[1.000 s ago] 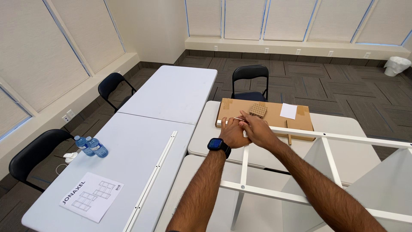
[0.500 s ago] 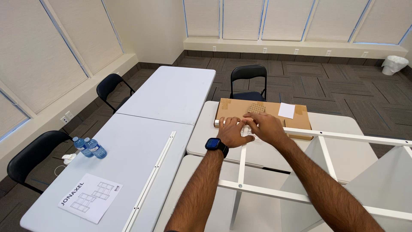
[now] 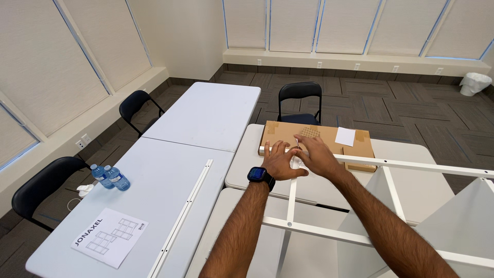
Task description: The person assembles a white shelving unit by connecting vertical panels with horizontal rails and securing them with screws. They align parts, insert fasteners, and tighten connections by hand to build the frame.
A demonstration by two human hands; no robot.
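My left hand [image 3: 279, 162], with a black smartwatch [image 3: 257, 175] on its wrist, lies with fingers apart on the far left corner of a white metal frame [image 3: 411, 166]. My right hand [image 3: 315, 155] is right beside it, over the same corner, and pinches a thin small metal piece [image 3: 297, 148]. A small white part [image 3: 295, 163] shows between the two hands. Just behind them lies a flat cardboard box [image 3: 278, 131] with a mesh piece [image 3: 310, 132] and a white paper slip [image 3: 345, 136] on top.
The frame rests across white folding tables [image 3: 206, 113]. On the left table lie a long white rail [image 3: 185, 213], two water bottles [image 3: 110, 176] and an instruction sheet [image 3: 110, 237]. Black chairs [image 3: 300, 95] stand around. A white bin [image 3: 474, 82] sits far right.
Both hands came back from the mesh piece on the box to the frame's corner. My left hand's fingers have spread out over the corner.
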